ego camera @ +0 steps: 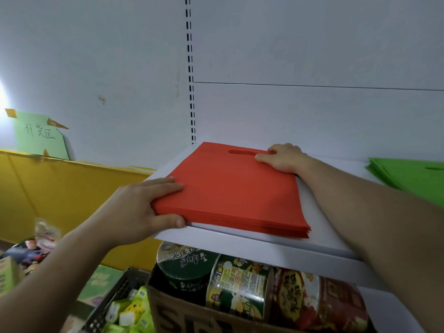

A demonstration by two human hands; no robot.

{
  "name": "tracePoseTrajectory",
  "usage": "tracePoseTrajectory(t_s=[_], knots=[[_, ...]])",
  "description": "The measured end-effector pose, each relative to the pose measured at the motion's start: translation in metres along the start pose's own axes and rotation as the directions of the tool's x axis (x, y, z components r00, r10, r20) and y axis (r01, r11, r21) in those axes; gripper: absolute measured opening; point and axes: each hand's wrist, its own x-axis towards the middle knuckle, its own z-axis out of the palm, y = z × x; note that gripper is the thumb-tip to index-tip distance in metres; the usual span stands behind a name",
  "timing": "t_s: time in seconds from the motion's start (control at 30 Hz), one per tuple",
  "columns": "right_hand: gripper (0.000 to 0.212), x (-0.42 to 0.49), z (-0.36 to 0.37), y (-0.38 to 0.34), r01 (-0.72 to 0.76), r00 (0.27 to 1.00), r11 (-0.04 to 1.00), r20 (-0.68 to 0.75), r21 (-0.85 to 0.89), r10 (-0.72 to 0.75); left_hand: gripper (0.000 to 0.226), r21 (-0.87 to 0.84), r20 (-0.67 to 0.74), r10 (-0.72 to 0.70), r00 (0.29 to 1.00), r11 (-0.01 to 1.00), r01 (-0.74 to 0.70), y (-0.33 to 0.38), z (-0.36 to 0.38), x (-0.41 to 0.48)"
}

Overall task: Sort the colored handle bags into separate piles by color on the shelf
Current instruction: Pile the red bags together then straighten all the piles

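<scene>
The red pile (235, 188), at the left end of the shelf (324, 239), is being squared. Its near-left corner is pinched between thumb and fingers of the left hand (139, 210). The far-right corner (beside the handle slot (241, 152)) is held by the right hand (283, 158), fingers apparently curled over the edge. Next, a release that leaves the layers undisturbed is called for. Two piles are counted: this one and a green pile (413, 176).

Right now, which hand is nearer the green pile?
Right. The right hand holds the far right corner of the red pile, toward the green pile; the left hand grips its near left corner.
</scene>
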Motion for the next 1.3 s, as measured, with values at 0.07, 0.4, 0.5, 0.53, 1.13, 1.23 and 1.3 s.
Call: tracePoseTrajectory(t_s=[0.07, 0.4, 0.5, 0.53, 1.13, 1.23, 1.3], knots=[[0.083, 0.000, 0.000, 0.000, -0.002, 1.000, 1.000, 0.006, 0.003, 0.002, 0.114, -0.011, -0.020, -0.002, 1.000, 1.000, 0.002, 0.000, 0.000, -0.001], [0.081, 0.000, -0.002, -0.002, 0.006, 1.000, 0.999, 0.004, -0.033, -0.006, 0.115, 0.018, -0.066, 0.002, 0.998, 1.000, -0.001, 0.001, 0.003, -0.003], [0.077, 0.000, -0.004, -0.003, 0.042, 0.999, 0.998, -0.017, -0.043, -0.043, 0.109, -0.035, -0.056, 0.036, 0.998, 0.999, -0.038, -0.002, 0.001, -0.003], [0.076, -0.001, -0.004, -0.003, 0.050, 0.999, 0.998, -0.018, -0.050, -0.051, 0.107, -0.054, -0.063, 0.038, 0.997, 0.998, -0.042, -0.003, 0.001, -0.003], [0.076, 0.001, 0.001, -0.004, 0.063, 0.998, 0.998, 0.021, -0.028, -0.062, 0.102, -0.056, -0.158, 0.008, 0.987, 0.998, -0.017, -0.009, 0.006, -0.012], [0.077, 0.000, 0.001, -0.006, 0.015, 1.000, 0.999, 0.019, -0.029, -0.015, 0.101, -0.042, -0.141, 0.046, 0.989, 0.998, -0.053, -0.013, 0.005, -0.012], [0.074, 0.000, 0.002, -0.006, 0.008, 1.000, 1.000, 0.005, -0.025, -0.008, 0.099, -0.029, -0.122, 0.071, 0.990, 0.997, -0.075, -0.014, 0.005, -0.013]])
